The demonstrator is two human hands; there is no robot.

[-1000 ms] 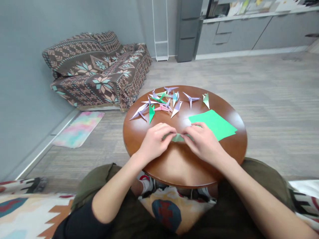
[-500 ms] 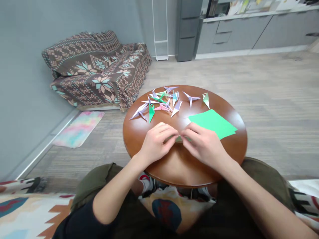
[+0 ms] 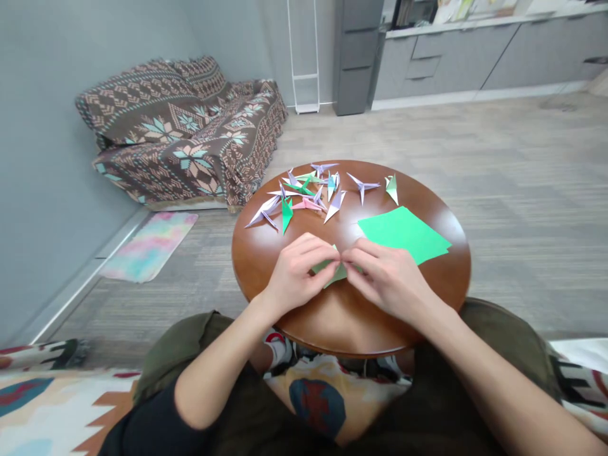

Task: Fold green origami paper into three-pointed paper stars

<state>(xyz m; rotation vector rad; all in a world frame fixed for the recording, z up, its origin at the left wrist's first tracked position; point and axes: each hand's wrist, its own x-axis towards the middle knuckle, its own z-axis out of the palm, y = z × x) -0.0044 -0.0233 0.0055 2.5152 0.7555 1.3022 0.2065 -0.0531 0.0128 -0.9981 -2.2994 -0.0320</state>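
Note:
My left hand [image 3: 297, 269] and my right hand [image 3: 387, 278] meet fingertip to fingertip over the near middle of a round brown wooden table [image 3: 351, 316]. Between them they pinch a small folded piece of pale green paper [image 3: 332, 273], mostly hidden by the fingers. A stack of flat green paper sheets [image 3: 403, 232] lies just beyond my right hand. Several folded paper cranes [image 3: 313, 193] in purple, green, pink and white are scattered across the table's far side.
A sofa under a brown patterned throw [image 3: 183, 130] stands at the back left by the grey wall. A pastel mat [image 3: 149, 244] lies on the floor left of the table. Grey cabinets [image 3: 465, 57] line the far wall. A patterned rug [image 3: 42, 392] is at my feet.
Both hands drew their fingertips closer together on the folded paper; it is now lifted and tilted, with a corner showing below the fingers. The view shifted slightly.

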